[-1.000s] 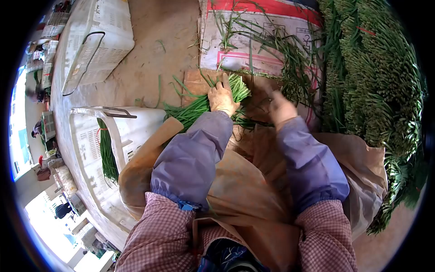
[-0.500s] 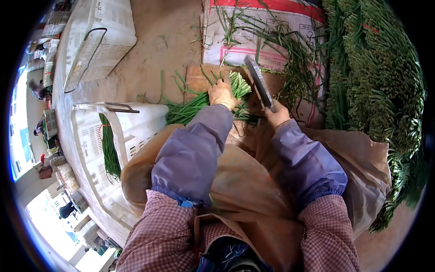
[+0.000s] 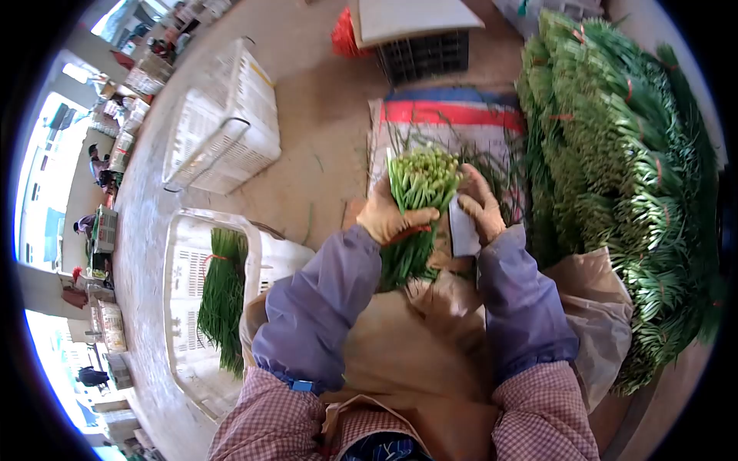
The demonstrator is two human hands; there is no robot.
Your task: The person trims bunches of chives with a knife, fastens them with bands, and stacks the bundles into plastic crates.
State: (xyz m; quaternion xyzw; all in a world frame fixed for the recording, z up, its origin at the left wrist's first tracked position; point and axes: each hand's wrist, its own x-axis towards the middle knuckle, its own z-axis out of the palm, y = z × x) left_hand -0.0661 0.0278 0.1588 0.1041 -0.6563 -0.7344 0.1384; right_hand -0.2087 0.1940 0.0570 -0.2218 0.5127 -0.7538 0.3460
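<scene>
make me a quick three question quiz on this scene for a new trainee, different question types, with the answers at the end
1. Multiple choice: what is the left hand gripping?
A) a crate handle
B) a bunch of green stalks
C) a pair of scissors

2. True or false: a red band crosses the bundle lying in the nearer white crate.

3. Fill in the missing word: the right hand holds a ____, its blade beside the stalks.

Key: 1. B; 2. true; 3. knife
</scene>
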